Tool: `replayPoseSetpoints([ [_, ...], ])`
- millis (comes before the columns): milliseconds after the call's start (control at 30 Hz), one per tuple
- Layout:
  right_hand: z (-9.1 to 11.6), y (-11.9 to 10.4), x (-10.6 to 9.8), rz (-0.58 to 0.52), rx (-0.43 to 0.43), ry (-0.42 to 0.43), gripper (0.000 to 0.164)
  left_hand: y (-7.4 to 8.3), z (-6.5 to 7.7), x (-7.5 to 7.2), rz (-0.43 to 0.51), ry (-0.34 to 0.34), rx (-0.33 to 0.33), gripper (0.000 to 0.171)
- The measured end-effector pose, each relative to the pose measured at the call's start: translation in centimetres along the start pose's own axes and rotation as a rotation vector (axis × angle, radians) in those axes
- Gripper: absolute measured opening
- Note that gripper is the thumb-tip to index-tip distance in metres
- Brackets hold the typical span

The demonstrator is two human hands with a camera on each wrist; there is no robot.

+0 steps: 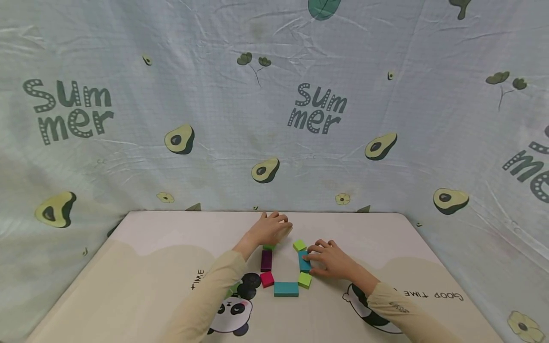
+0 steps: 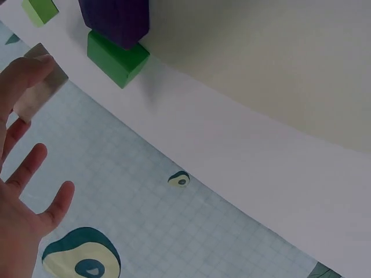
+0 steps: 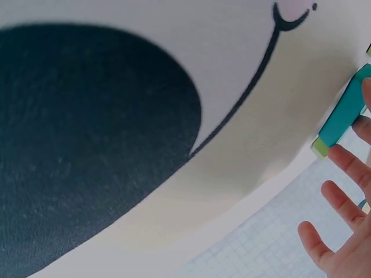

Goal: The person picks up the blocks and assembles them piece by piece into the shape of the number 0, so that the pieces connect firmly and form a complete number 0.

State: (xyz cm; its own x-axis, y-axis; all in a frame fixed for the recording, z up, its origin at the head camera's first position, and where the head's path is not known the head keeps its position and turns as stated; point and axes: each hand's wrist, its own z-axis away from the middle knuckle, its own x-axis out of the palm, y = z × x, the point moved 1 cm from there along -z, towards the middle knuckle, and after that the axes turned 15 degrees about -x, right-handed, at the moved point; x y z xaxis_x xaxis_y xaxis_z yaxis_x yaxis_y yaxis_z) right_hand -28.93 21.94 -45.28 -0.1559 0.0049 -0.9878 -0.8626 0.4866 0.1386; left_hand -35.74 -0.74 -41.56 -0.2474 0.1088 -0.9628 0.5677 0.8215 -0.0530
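My left hand (image 1: 268,230) is over the far side of the ring of blocks. It pinches a plain wood-coloured block (image 2: 39,87) between thumb and finger, the other fingers spread. Below that hand lie a green block (image 2: 117,58) and a purple block (image 1: 266,261). My right hand (image 1: 333,261) is at the ring's right side, its fingers loosely spread and touching a teal block (image 1: 304,261). Lime blocks (image 1: 299,245) (image 1: 304,280) sit at both ends of this teal block. A red block (image 1: 267,279) and another teal block (image 1: 286,289) form the near side.
The blocks lie on a pale table (image 1: 163,257) printed with pandas (image 1: 231,314) and lettering. Behind the table's far edge hangs a light cloth (image 1: 223,157) with avocado prints and "summer" lettering, continuing down both sides.
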Motion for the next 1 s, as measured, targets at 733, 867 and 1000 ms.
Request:
replayPoseSetpoints([
  [733,0.0,0.0,0.0,-0.004,0.011,0.019,0.038,1.3,-0.1,1.1,0.030,0.003,-0.073,0.027],
  [867,0.0,0.0,0.1,-0.011,0.013,0.017,0.038,1.3,-0.1,1.2,0.040,0.020,-0.076,0.024],
  [1000,0.0,0.1,0.2,0.001,0.010,0.018,0.038,1.1,-0.1,1.4,0.021,0.005,-0.089,0.025],
])
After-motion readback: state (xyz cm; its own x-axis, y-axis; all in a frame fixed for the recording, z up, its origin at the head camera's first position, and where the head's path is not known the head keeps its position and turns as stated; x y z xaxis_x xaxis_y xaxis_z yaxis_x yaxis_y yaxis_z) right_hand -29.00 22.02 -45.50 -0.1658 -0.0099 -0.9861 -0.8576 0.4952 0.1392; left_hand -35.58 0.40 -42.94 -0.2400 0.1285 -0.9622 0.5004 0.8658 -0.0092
